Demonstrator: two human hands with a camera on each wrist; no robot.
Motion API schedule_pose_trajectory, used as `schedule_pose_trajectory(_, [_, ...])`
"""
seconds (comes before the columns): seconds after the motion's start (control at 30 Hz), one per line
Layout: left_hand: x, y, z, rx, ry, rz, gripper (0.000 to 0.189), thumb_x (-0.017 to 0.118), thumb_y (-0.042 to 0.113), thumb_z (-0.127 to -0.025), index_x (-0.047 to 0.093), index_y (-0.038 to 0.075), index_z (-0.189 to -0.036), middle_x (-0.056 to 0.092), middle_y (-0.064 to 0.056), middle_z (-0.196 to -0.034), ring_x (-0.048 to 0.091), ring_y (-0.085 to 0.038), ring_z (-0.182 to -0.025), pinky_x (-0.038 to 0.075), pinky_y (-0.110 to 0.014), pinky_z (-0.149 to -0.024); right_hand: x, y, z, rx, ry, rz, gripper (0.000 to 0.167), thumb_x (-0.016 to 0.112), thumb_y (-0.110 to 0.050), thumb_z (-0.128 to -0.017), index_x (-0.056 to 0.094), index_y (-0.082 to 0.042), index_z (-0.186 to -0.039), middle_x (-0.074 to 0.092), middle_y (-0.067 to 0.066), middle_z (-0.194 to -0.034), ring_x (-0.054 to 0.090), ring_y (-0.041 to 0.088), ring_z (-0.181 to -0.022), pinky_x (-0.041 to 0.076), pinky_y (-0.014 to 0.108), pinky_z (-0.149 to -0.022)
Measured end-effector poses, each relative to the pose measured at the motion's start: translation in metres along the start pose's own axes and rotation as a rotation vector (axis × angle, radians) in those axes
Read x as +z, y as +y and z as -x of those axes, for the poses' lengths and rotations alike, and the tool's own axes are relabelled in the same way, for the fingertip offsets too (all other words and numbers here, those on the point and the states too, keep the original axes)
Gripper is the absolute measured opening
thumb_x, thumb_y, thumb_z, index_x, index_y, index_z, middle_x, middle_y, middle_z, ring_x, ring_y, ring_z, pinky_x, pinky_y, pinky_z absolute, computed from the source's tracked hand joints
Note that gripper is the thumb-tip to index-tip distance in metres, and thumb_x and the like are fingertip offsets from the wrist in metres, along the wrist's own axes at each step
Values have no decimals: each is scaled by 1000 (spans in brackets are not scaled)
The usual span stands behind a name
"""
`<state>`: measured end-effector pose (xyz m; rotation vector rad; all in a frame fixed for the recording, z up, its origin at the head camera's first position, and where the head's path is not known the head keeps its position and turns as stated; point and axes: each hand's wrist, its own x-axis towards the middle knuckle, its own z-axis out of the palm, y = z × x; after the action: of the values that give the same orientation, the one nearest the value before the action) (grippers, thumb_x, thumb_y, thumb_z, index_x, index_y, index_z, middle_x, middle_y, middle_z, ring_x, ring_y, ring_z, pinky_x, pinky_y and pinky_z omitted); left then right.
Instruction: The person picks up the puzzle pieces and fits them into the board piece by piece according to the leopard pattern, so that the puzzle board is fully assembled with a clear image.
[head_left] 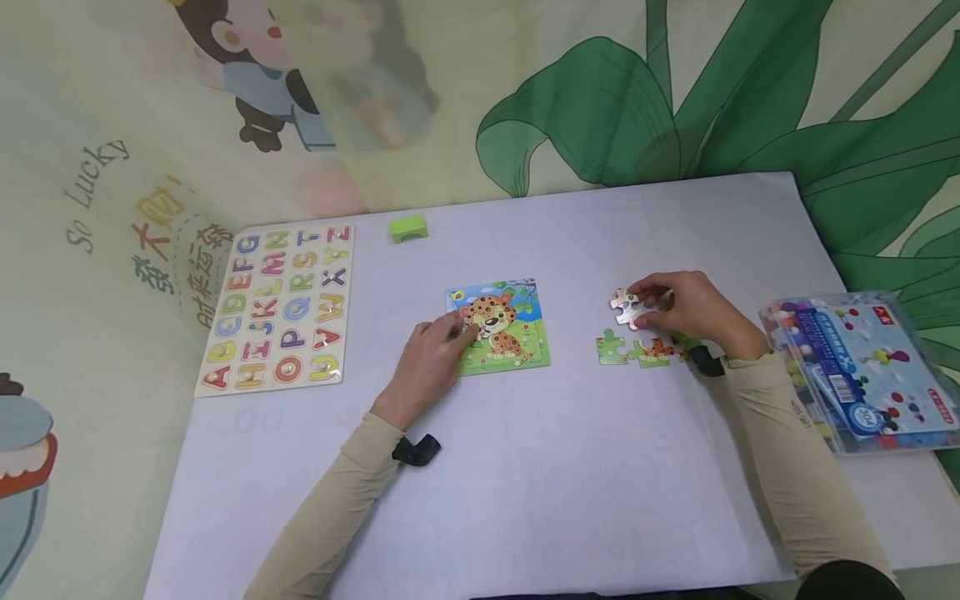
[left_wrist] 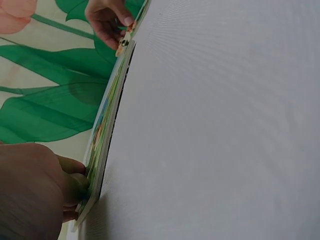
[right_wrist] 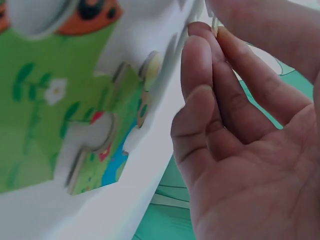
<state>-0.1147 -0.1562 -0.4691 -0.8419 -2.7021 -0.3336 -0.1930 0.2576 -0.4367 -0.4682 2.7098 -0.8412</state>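
A square jigsaw puzzle (head_left: 510,325) with a leopard cub picture lies flat on the table. My left hand (head_left: 431,358) is at its left side, with bent fingertips over the picture. In the left wrist view the fingers (left_wrist: 75,182) reach the near end of the puzzle; I cannot tell whether they pinch anything. My right hand (head_left: 690,308) pinches a loose puzzle piece (head_left: 626,308) between thumb and fingers above the table. Just below it lie a green puzzle piece (head_left: 612,347) and a piece with orange markings (head_left: 651,353), partly covered by the hand.
An alphabet board (head_left: 273,312) lies at the left of the table (head_left: 525,483). A green arch block (head_left: 408,228) is near the back edge. At the right stands a clear plastic box (head_left: 870,371) with colourful contents. Behind rises a printed wall covering (head_left: 450,100).
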Motion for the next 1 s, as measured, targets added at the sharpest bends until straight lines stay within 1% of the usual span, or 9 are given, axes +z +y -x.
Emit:
schedule_pose_trajectory(0.23, [8,6,-17,13,-25,43,34,69,-3,-96,79,9,-127,70,-17,-125,68,-30,-119,58,-53,-94,-10,8,14,30,36,8,43,84,1,-87,73,0,-128,75,17,-108,68,29,-98,56,33,-82])
schedule_pose_trajectory(0.3, [9,7,-18,7,-32,67,35,68,-3,-97,78,9,-128,69,-18,-127,67,-31,-121,57,-54,-95,-10,10,15,33,49,7,42,83,2,-87,73,0,-128,75,17,-109,67,29,-99,55,34,-82])
schedule_pose_trajectory(0.37, [9,7,-16,-15,-38,100,38,66,-5,-96,77,8,-130,68,-20,-129,66,-34,-124,56,-55,-96,-8,9,12,27,48,5,41,83,2,-88,73,0,-127,75,17,-109,67,29,-100,55,37,-84])
schedule_pose_trajectory(0.43, [7,4,-8,-54,-37,128,41,64,-7,-95,75,7,-132,67,-22,-130,63,-36,-126,53,-55,-97,-3,4,3,18,32,-1,40,84,0,-88,73,0,-127,74,17,-111,67,30,-101,55,42,-87])
schedule_pose_trajectory(0.5, [3,1,6,-108,-29,150,43,63,-9,-94,75,6,-131,66,-24,-130,61,-38,-128,51,-56,-98,5,-4,-11,2,2,-9,40,85,-3,-89,72,-1,-127,74,15,-114,66,30,-104,55,45,-90])
schedule_pose_trajectory(0.67, [-11,-7,41,-230,2,170,39,62,-10,-94,76,3,-128,66,-27,-128,59,-43,-129,49,-62,-99,24,-24,-45,-69,-85,-14,40,86,-8,-89,73,-2,-126,71,13,-119,64,28,-106,55,44,-95])
schedule_pose_trajectory(0.77, [-13,-9,47,-247,17,188,38,63,-11,-94,76,2,-127,65,-28,-127,58,-45,-130,48,-65,-100,26,-28,-53,-91,-107,-8,39,86,-8,-89,73,-2,-126,70,13,-117,64,28,-105,56,42,-95])
schedule_pose_trajectory(0.87, [-6,-9,38,-209,33,221,36,65,-12,-94,77,1,-126,65,-28,-126,60,-45,-127,49,-65,-100,18,-22,-44,-57,-93,-6,39,86,-7,-89,74,-3,-125,70,13,-116,64,28,-105,56,42,-96])
schedule_pose_trajectory(1.0, [8,0,5,-118,21,270,36,67,-10,-94,77,2,-126,66,-26,-125,61,-42,-123,50,-62,-99,-1,0,-10,41,-41,-16,41,87,-6,-87,74,-3,-126,70,14,-120,63,30,-107,55,45,-96])
